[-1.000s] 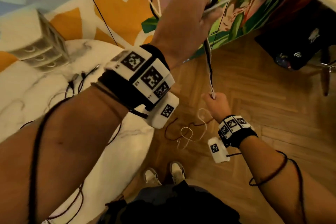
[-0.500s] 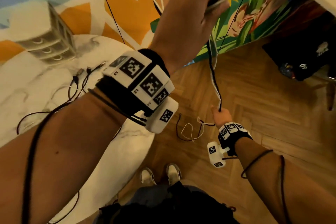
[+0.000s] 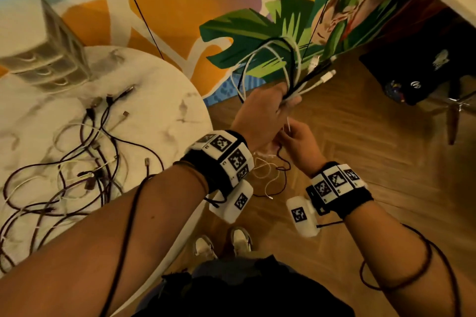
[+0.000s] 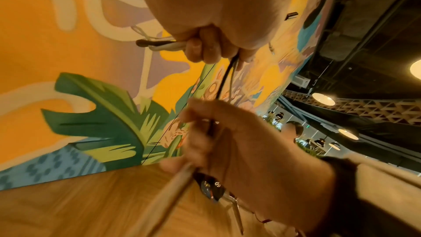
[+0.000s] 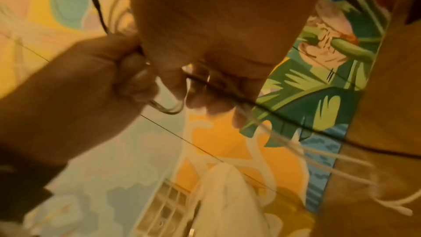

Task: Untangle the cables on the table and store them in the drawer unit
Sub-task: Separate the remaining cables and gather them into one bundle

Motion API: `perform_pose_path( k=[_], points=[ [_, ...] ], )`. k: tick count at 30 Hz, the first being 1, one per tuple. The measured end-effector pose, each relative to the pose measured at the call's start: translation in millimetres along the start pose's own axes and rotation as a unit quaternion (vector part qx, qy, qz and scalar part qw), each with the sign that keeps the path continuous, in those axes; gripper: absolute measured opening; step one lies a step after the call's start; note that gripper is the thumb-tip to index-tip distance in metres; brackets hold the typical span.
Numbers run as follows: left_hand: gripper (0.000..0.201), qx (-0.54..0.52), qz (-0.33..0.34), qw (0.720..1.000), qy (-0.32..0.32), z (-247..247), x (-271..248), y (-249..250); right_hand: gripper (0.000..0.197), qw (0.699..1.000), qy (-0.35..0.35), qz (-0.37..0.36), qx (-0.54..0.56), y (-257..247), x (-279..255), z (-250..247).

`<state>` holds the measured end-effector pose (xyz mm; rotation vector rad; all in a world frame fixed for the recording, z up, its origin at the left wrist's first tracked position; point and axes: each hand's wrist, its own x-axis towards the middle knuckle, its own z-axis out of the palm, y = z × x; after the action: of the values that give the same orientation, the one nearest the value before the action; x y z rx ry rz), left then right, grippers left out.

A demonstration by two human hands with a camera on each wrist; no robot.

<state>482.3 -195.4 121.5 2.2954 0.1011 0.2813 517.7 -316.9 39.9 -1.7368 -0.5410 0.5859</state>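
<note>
Beside the round marble table (image 3: 159,100), over the wooden floor, my left hand (image 3: 279,103) grips a looped bundle of white and black cables (image 3: 288,59). Its plug ends fan out to the right. Just below, my right hand (image 3: 291,134) pinches the strands that hang from the bundle (image 4: 222,80), and their loose ends (image 3: 270,180) dangle toward the floor. In the left wrist view my left hand (image 4: 205,49) holds the folded loops and my right hand (image 4: 205,123) holds a black strand. A tangle of dark and white cables (image 3: 90,162) lies on the table. The white drawer unit (image 3: 49,59) stands at its far left.
A painted mural wall (image 3: 180,8) runs behind the table. A black bag (image 3: 425,74) and a chair leg (image 3: 450,123) are on the floor at right. My shoes (image 3: 224,242) stand by the table's edge. Dark wires run along both forearms.
My left hand has come down from high up with the cables, now gathered into loops. My right hand has risen to meet it just beneath. The view has tilted down toward the table.
</note>
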Motion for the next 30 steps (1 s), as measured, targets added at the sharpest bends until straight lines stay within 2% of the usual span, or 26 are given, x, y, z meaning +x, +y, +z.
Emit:
perform_pose_path(
  k=[4, 6, 7, 8, 10, 11, 13, 14, 15, 16, 17, 18, 19, 20, 21, 23, 24, 26, 28, 30],
  points=[
    [0.034, 0.003, -0.039, 0.997, -0.073, -6, 0, -12, 0.041, 0.995, 0.069, 0.015, -0.067, 14, -4, 6],
    [0.037, -0.003, -0.039, 0.998, -0.046, -20, 2, -14, 0.045, 0.980, 0.132, 0.089, -0.117, 32, -7, 3],
    [0.039, -0.009, -0.032, 0.999, -0.020, -30, 3, -14, 0.047, 0.965, 0.149, 0.151, -0.151, 46, -9, -1],
    [0.041, -0.021, -0.026, 0.999, 0.005, -39, 5, -13, 0.048, 0.945, 0.139, 0.218, -0.199, 62, -11, -5],
    [0.043, -0.060, -0.021, 0.998, 0.030, -53, 8, -8, 0.047, 0.899, 0.056, 0.333, -0.279, 95, -17, -12],
    [0.042, -0.088, -0.022, 0.996, 0.026, -55, 8, -4, 0.042, 0.883, 0.011, 0.365, -0.295, 105, -21, -14],
    [0.040, -0.158, -0.030, 0.987, -0.004, -50, 4, 3, 0.030, 0.856, -0.064, 0.386, -0.338, 111, -25, -16],
    [0.039, -0.197, -0.038, 0.979, -0.025, -44, 1, 5, 0.028, 0.842, -0.099, 0.367, -0.382, 107, -24, -16],
    [0.038, -0.231, -0.050, 0.971, -0.046, -35, -3, 7, 0.028, 0.842, -0.111, 0.331, -0.412, 98, -22, -16],
    [0.038, -0.250, -0.062, 0.964, -0.064, -26, -7, 8, 0.027, 0.861, -0.099, 0.274, -0.417, 89, -18, -16],
    [0.039, -0.257, -0.073, 0.960, -0.081, -16, -10, 9, 0.027, 0.903, -0.061, 0.219, -0.365, 75, -14, -17],
    [0.038, -0.262, -0.083, 0.957, -0.095, -8, -13, 11, 0.027, 0.953, -0.001, 0.177, -0.244, 61, -12, -18],
    [0.038, -0.271, -0.091, 0.952, -0.108, -1, -15, 10, 0.028, 0.981, 0.042, 0.142, -0.125, 47, -11, -20],
    [0.036, -0.279, -0.099, 0.947, -0.120, 4, -17, 11, 0.030, 0.993, 0.047, 0.102, -0.021, 29, -11, -20],
    [0.034, -0.282, -0.105, 0.945, -0.130, 8, -17, 8, 0.031, 0.995, 0.016, 0.073, 0.069, 7, -14, -20],
    [0.023, -0.279, -0.108, 0.943, -0.147, 13, -18, 4, 0.035, 0.977, -0.056, 0.009, 0.204, -31, -19, -24],
    [0.017, -0.278, -0.108, 0.941, -0.158, 15, -19, 1, 0.042, 0.966, -0.085, 0.002, 0.244, -46, -22, -23],
    [0.014, -0.270, -0.105, 0.939, -0.182, 19, -24, 1, 0.050, 0.971, -0.102, 0.001, 0.217, -63, -23, -21],
    [0.019, -0.273, -0.107, 0.935, -0.198, 21, -31, 4, 0.044, 0.992, -0.071, -0.003, 0.102, -67, -20, -17],
    [0.036, -0.253, -0.105, 0.941, -0.197, 21, -36, 5, 0.034, 0.997, -0.051, 0.021, 0.046, -69, -16, -12]
  ],
)
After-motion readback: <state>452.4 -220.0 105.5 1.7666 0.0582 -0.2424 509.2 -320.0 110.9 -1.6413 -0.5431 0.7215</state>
